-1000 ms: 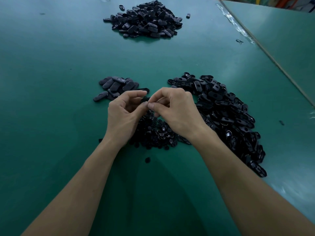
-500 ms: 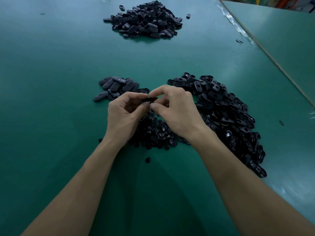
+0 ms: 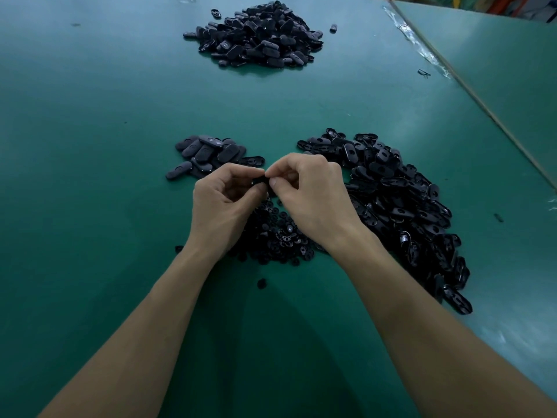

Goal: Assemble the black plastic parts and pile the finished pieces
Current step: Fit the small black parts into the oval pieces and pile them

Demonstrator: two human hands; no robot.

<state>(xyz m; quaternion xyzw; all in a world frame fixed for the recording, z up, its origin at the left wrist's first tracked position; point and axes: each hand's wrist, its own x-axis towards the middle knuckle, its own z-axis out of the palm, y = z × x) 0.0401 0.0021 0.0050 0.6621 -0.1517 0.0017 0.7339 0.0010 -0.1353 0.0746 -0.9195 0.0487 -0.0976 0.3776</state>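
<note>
While both forearms reached in from the near edge, the left grip and the right grip met fingertip to fingertip above the tabletop. Each pinched one small black part between thumb and forefinger, with the other fingers curled under. The fingers hid most of that part, and only a dark sliver showed. A second before, the two thumbs had lain pressed together and the part was nearly out of sight. Half a second before, it showed as a short dark bar between the hands. Both grips had stayed in almost the same spot, over the heap of small round pieces. Just beyond the left grip lay the small pile of closed oval pieces, and to the right spread the large heap of open oval shells. A bigger pile sat well apart at the far side. None of these heaps had shifted, nor had the lone piece between the forearms.
</note>
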